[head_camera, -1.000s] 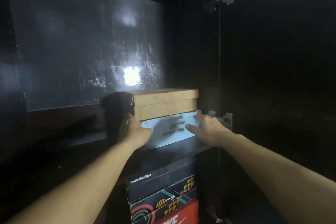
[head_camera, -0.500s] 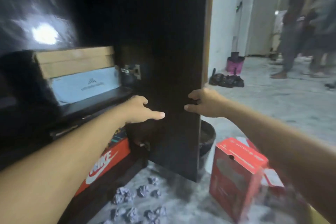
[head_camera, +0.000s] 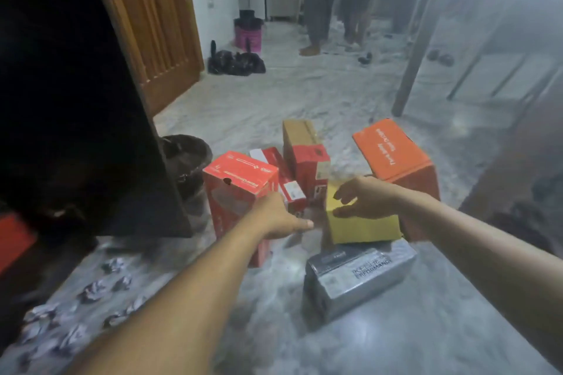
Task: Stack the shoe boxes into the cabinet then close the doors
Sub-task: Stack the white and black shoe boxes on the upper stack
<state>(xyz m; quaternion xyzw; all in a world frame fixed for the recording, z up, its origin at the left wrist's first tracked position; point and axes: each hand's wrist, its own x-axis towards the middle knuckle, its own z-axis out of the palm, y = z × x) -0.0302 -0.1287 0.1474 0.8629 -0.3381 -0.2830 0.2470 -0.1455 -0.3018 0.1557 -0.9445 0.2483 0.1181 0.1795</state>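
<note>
Pale, dusty floor (head_camera: 304, 91) fills the room, with a dark cabinet door (head_camera: 91, 131) standing open at left, presumably awaiting more boxes. Shoe boxes cluster on the floor near it: an orange box (head_camera: 396, 155), a red box (head_camera: 240, 189), a grey box (head_camera: 356, 274) with a yellow box (head_camera: 365, 228) on top. Both hands reach for the yellow one; the right hand (head_camera: 362, 201) hovers spread over it, the left hand (head_camera: 280, 216) relaxed, empty.

A single head-worn view is directed forward and down at close range, with the left hand (head_camera: 275, 216) and right hand (head_camera: 364, 199) framed centrally above shoe boxes (head_camera: 240, 189) beyond them.
</note>
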